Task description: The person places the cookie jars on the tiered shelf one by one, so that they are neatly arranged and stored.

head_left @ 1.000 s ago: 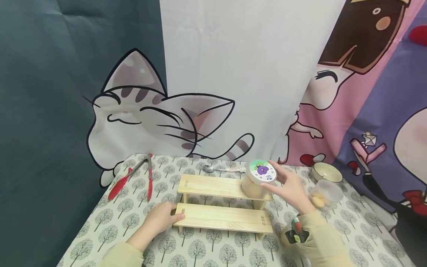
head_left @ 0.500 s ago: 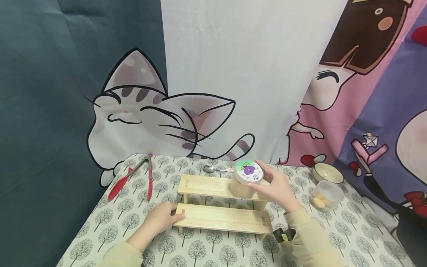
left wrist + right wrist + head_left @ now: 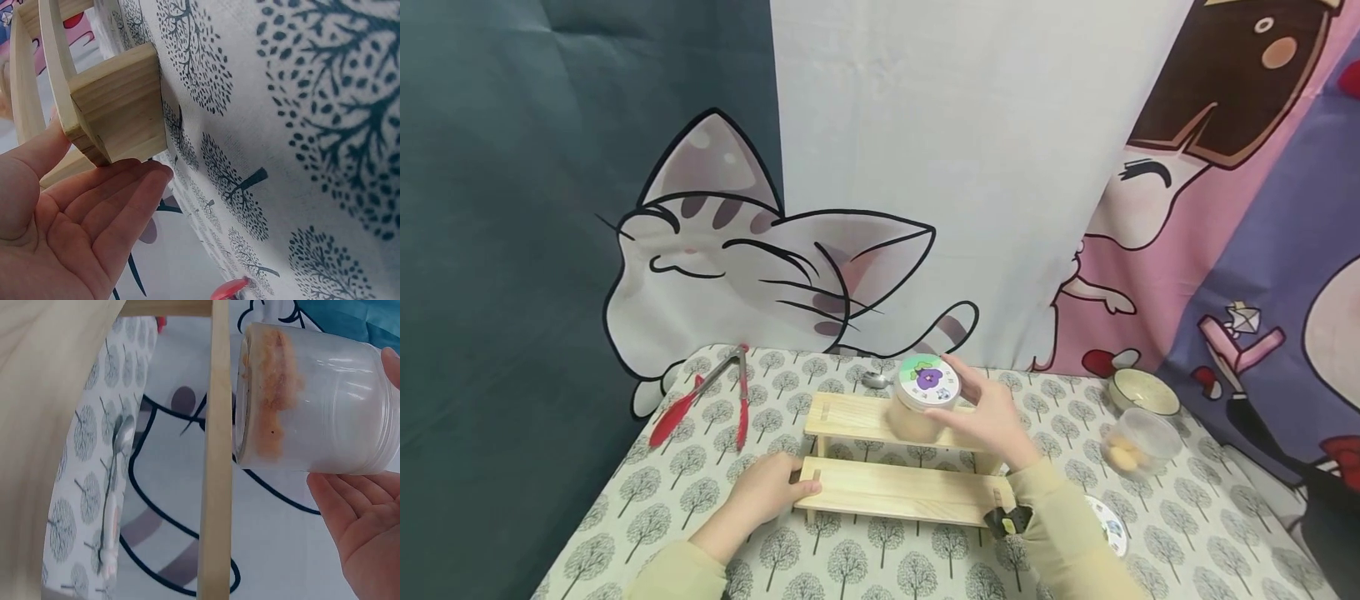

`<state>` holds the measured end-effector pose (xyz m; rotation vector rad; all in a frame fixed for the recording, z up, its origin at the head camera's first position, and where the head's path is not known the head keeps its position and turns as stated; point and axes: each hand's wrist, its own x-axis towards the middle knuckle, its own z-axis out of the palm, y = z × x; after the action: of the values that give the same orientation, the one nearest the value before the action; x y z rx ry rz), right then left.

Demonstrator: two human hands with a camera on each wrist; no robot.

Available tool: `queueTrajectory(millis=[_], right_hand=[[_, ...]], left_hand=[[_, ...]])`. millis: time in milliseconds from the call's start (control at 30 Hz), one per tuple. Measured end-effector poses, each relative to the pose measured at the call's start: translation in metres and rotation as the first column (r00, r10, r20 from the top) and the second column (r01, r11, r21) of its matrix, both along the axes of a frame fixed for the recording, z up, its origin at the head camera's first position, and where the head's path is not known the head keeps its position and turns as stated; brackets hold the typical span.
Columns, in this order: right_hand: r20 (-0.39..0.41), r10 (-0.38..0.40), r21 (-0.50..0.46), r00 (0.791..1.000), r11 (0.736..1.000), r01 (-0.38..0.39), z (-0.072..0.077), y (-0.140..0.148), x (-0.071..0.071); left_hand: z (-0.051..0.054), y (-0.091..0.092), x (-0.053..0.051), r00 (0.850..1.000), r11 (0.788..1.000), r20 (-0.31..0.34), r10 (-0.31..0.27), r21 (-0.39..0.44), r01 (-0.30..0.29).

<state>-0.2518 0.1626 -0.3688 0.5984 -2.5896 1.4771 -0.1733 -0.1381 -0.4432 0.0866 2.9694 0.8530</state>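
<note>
A two-tier wooden shelf stands on the table. My left hand grips the left end of its lower board, thumb on top and fingers underneath; the left wrist view shows those fingers nearly straight. My right hand holds a clear plastic jar near its lid, which has a green and white label with a purple flower. The jar is upright over the upper board. In the right wrist view, orange-brown contents lie at the jar's bottom, and a narrow gap seems to separate it from the board.
Red-tipped tongs lie at the back left. A spoon lies behind the shelf. At the right are a bowl and a clear tub with yellowish pieces. Another printed lid shows beside my right sleeve, partly hidden.
My right hand has carried the jar leftward along the upper board, from its right end to nearer the middle. My left hand has kept its grip on the shelf.
</note>
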Motion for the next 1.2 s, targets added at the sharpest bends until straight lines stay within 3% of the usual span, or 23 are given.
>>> queueTrajectory(millis=[467, 800, 1200], right_hand=[[0.029, 0.033, -0.029, 0.999, 0.999, -0.032, -0.007, -0.040, -0.005], [-0.035, 0.070, -0.047, 0.997, 0.996, -0.072, -0.014, -0.055, -0.011], [0.028, 0.072, -0.094, 0.997, 0.993, -0.069, -0.016, -0.063, -0.015]], left_hand=[[-0.001, 0.002, 0.000, 1.000, 1.000, 0.006, -0.010, 0.004, 0.010], [-0.002, 0.002, 0.001, 1.000, 1.000, 0.008, -0.009, 0.012, 0.008], [-0.001, 0.001, 0.002, 1.000, 1.000, 0.002, 0.002, 0.009, -0.002]])
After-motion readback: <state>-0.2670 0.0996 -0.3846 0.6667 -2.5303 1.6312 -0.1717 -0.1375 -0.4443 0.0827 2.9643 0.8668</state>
